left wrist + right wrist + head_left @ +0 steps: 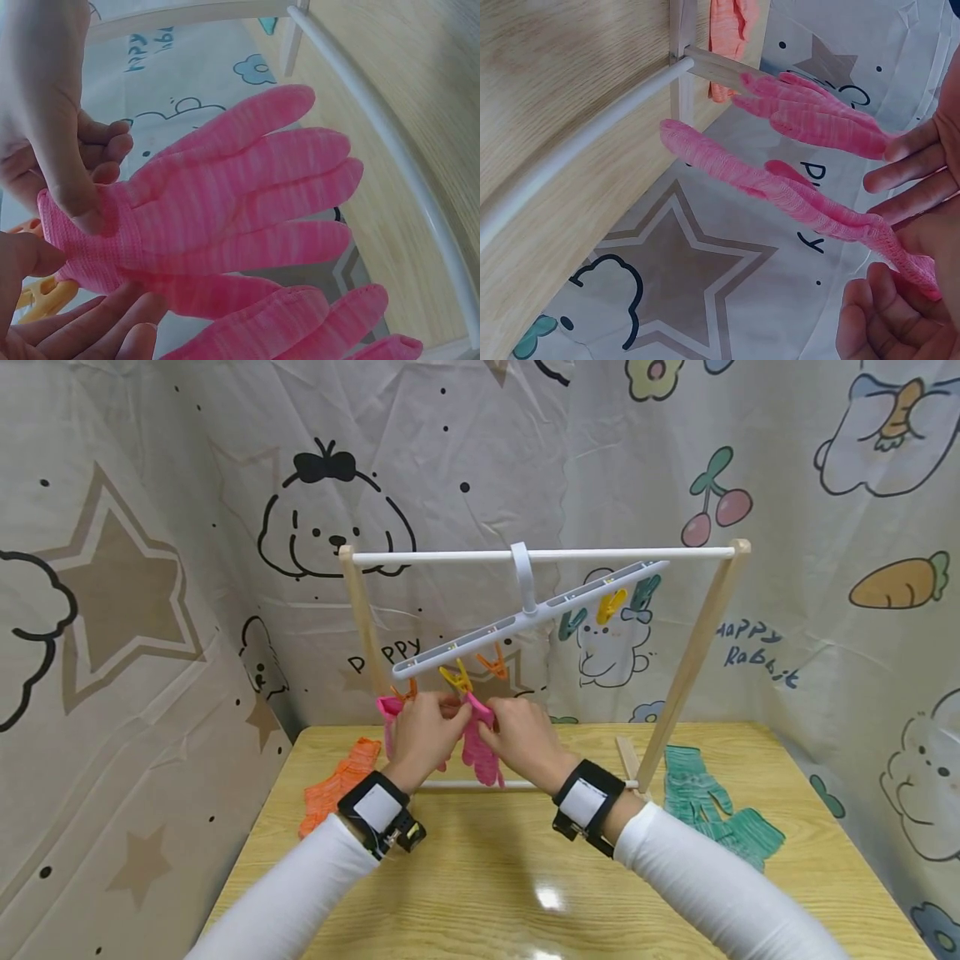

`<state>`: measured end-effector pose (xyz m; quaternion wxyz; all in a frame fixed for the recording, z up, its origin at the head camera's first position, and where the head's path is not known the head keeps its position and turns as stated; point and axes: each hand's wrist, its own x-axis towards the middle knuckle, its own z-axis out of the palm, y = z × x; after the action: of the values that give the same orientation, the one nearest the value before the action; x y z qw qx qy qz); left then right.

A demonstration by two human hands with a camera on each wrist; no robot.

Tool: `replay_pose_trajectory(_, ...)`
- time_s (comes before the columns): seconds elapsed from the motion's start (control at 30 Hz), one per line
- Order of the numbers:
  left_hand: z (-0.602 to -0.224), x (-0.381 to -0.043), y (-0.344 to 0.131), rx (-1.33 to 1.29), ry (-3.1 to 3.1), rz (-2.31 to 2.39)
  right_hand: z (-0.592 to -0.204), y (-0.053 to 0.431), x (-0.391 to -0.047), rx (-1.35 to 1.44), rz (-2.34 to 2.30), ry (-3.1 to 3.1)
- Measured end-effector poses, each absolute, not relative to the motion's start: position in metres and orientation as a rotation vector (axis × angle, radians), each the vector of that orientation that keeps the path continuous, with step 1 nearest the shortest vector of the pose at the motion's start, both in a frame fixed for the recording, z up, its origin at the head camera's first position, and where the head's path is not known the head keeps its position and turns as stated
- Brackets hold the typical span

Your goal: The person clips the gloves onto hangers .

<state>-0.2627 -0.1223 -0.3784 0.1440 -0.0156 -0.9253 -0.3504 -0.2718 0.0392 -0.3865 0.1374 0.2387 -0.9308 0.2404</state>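
Observation:
My right hand (521, 731) pinches the cuff of a pink glove (482, 752), thumb flat on the knit in the left wrist view. On the other side of that cuff, my left hand (427, 731) holds its edge between thumb and fingers. A yellow clothespin (456, 676) meets the cuff between the hands, its lower part overlapped by the left thumb in the left wrist view. Behind the left hand, a second pink glove (387, 710) hangs below an orange clothespin (405, 691). Both clothespins belong to a grey-white clip hanger (487, 635).
The hanger hooks over a white rod on a wooden frame (686, 668). Another orange clothespin (492, 662) and several teal and yellow ones (611, 607) dangle from it. Orange gloves (341, 785) lie left on the wooden table (480, 885), green gloves (705, 802) right.

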Motion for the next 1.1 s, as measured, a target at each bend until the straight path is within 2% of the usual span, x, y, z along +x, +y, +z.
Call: replay_pose_trajectory(1.1, -0.403, -0.256, -0.124, -0.066, -2.715, -0.988, -0.409, 0.047, -0.268, 0.766, 0.756, -2.681)
